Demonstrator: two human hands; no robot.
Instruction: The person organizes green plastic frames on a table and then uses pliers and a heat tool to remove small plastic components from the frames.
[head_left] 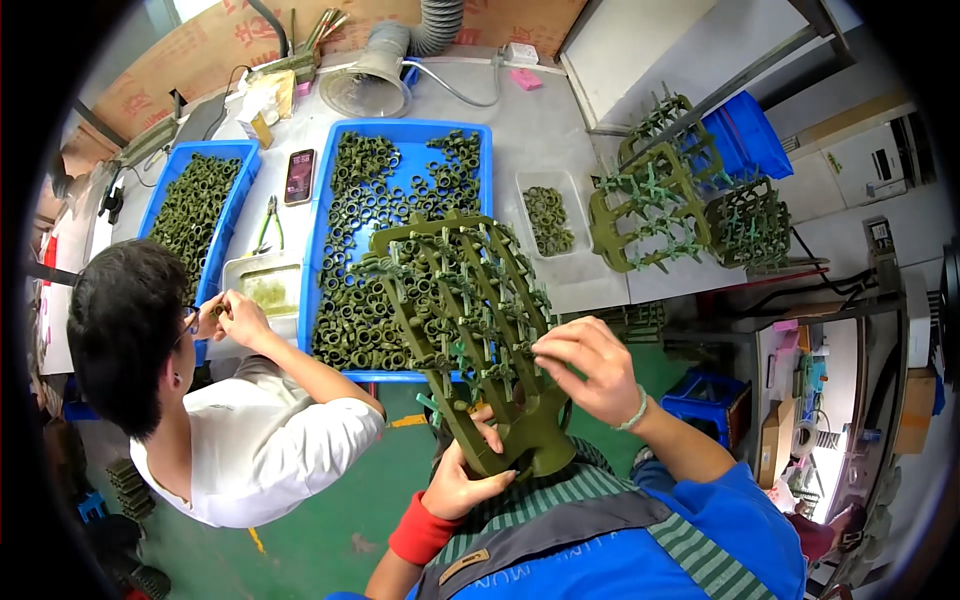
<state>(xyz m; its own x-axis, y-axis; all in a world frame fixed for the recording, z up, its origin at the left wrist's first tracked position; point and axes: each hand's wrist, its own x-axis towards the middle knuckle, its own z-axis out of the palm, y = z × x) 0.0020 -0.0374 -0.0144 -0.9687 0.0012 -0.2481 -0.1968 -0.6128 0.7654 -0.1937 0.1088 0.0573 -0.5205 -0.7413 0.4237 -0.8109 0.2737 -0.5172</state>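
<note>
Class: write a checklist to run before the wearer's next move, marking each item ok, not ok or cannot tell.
1. Green rack supported: ok, left hand holds it near its base.
2. Right hand at the rack: ok, by its right side.
3. Part in the right hand's grip: cannot tell, too small.
4. Green rings available: ok, many in the blue tray.
5. Co-worker's hands apart from rack: ok.
6. Phone off the table: not ok.

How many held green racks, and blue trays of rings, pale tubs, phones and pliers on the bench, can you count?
Green rack held: 1
Blue trays of rings: 2
Pale tubs: 2
Phone: 1
Pliers: 1
Total: 7
</note>
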